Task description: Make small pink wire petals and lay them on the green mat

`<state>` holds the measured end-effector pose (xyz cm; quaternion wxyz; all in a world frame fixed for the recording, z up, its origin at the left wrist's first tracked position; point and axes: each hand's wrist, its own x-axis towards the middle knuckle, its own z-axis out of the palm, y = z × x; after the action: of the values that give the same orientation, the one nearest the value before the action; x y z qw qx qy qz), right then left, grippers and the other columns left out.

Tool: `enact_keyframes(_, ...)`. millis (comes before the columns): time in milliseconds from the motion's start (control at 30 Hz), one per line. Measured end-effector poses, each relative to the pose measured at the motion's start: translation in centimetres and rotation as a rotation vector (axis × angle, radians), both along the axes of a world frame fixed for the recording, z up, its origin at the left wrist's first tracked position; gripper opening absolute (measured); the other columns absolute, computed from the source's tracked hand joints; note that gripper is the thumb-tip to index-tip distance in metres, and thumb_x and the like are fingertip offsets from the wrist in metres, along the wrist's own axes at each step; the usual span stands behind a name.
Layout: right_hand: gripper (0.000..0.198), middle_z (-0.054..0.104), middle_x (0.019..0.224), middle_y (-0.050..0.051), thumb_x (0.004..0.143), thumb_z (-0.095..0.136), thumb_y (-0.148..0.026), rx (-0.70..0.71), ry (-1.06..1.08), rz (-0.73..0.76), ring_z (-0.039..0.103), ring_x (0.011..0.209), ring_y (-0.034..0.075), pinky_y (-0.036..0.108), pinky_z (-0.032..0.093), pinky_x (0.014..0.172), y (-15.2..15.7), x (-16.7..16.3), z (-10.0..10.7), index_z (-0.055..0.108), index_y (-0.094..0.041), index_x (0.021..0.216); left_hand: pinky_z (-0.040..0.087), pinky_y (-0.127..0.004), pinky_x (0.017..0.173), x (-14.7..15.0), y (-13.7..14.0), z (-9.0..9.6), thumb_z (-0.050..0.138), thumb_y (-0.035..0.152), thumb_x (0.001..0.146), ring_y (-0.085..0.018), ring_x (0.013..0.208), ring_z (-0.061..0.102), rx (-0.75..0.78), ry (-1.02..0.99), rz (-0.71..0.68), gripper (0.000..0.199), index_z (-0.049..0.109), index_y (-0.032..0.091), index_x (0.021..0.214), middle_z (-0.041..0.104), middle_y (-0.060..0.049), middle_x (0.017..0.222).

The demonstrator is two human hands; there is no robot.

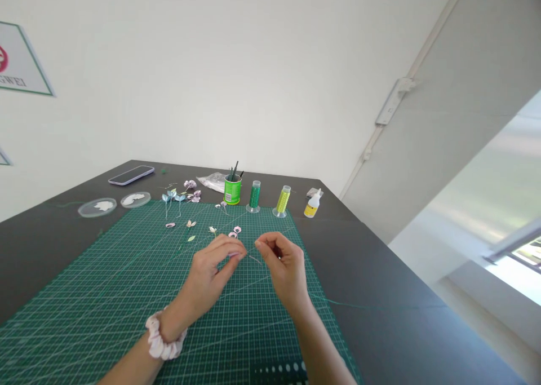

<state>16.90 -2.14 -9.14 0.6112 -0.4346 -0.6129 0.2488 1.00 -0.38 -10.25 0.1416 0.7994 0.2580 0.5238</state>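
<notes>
Between left fingers (229, 244), pinkish piece (234, 254), right fingers (265, 252) nearby

Far left of dark tabletop (380, 272): phone (131, 175), flat. Clear bag (211, 181) beside green can (232, 193), dark tools (235, 172) upright inside. Rightward: green spool (255, 196), yellow-green spool (283, 200), yellow-labelled bottle (311, 205). On walls: sign (25, 63), left; socket strip (390, 102), right.

At the left hand (211, 266), the wrist (171, 322) bore a gathered fabric scrunchie (161, 348), pale whitish-pink, ruffled in soft folds and worn as a thick band, while the right hand (285, 266), its wrist and the visible forearms (319, 343) were bare.
</notes>
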Motion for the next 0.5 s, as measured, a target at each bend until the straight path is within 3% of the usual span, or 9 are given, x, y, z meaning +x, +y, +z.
enact_keyframes(200, 0.015, 0.047, 0.053, -0.004, 0.073, 0.064, -0.029, -0.198, 0.209, 0.096, 0.035, 0.050, 0.009, 0.023, 0.029, 0.047, 0.6, -0.3, 0.0, 0.060, -0.017, 0.064, 0.050, -0.019, 0.073, 0.1, -0.3, 0.4, 0.057, 0.012, 0.090, -0.011, 0.078, 0.064, -0.033, -0.032, -0.039, 0.013, 0.064, 0.018, 0.080, 0.069, 0.000, 0.081)
enact_keyframes(500, 0.020, 0.041, 0.050, -0.008, 0.066, 0.069, -0.034, -0.489, 0.387, 0.295, 0.021, 0.045, 0.006, 0.024, 0.013, 0.044, 0.6, -1.7, -0.8, 0.059, -0.017, 0.063, 0.049, -0.020, 0.072, 0.1, -0.3, 0.2, 0.054, 0.011, 0.089, -0.011, 0.076, 0.062, -0.106, -0.147, 0.010, 0.016, 0.062, 0.019, 0.078, 0.066, 0.001, 0.079)
